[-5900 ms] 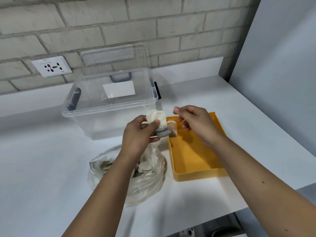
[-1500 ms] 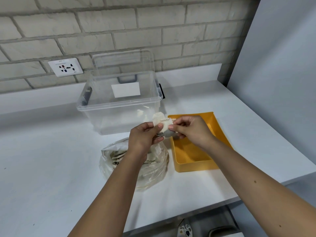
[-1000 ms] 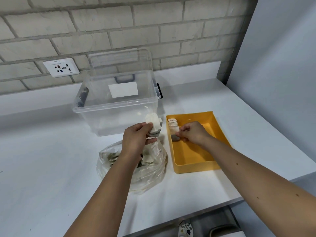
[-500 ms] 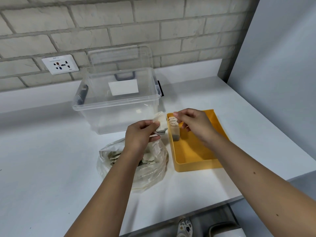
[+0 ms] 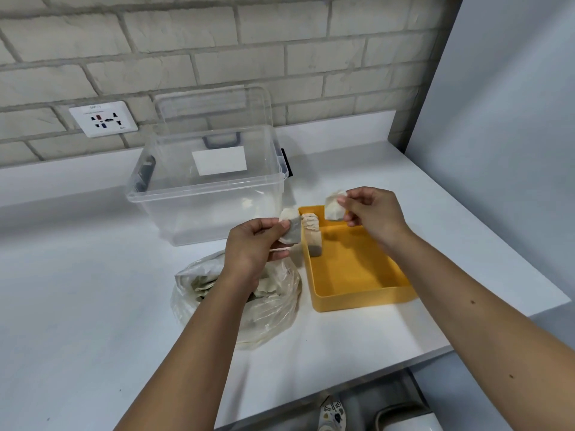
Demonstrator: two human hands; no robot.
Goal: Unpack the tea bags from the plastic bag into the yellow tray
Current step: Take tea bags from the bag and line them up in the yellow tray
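The pale, crumpled paper tea bag [image 5: 334, 207] that your right hand [image 5: 371, 214] pinched had only just come to it: half a second earlier that hand was empty above the tray, and your left hand alone carried a small clutch of bags. At this moment you held the new bag by thumb and forefinger, lifted clear above the far end of the shallow yellow plastic tray [image 5: 357, 293], touching nothing below it. Your left hand [image 5: 253, 245] had its fingers [image 5: 284, 224] pressed on another pale tea bag with a darker lower half [image 5: 291, 229], just beside the tray's near-left corner and above the crinkled clear plastic bag [image 5: 249, 303].

Inside the tray, a short row of tea bags [image 5: 312, 233] stood upright against the left wall at the far corner, the same place your right hand had been setting one down a second before. The rest of the tray floor was bare.

So you had passed one bag across and were partway into another placing; I judged the task barely begun, since the plastic bag on the white tabletop [image 5: 93, 290] still bulged with many more bags. Next to the standing row looked the natural spot for the one you held.

Behind stood the open clear plastic storage box [image 5: 211, 188], and on the brick wall the white power socket [image 5: 103, 118].
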